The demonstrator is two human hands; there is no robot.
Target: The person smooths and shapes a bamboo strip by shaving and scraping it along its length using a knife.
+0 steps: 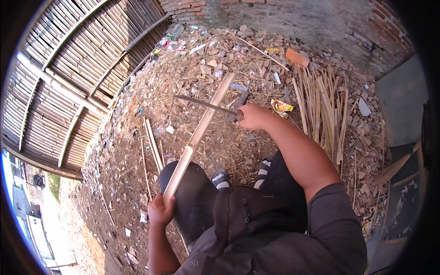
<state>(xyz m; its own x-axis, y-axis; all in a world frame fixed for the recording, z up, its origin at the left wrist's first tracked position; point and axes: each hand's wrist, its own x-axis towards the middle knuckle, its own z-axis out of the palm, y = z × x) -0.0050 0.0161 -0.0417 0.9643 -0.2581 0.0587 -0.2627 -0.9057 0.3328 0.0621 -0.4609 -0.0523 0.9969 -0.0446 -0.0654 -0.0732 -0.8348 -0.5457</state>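
Observation:
A split length of bamboo slants up and away from me, its pale hollow inner side showing and a node near its middle. My left hand is closed around its near end, beside my left knee. In my right hand is a long knife with a narrow dark blade pointing left. The blade lies across the far half of the bamboo; whether its edge touches or cuts in, I cannot tell. My fingers hide part of the knife's handle.
Bamboo strips lie piled at the right, with thinner strips on the left. Rubble and litter cover the ground, including a yellow wrapper and an orange tile piece. A bamboo fence and brick wall border the area.

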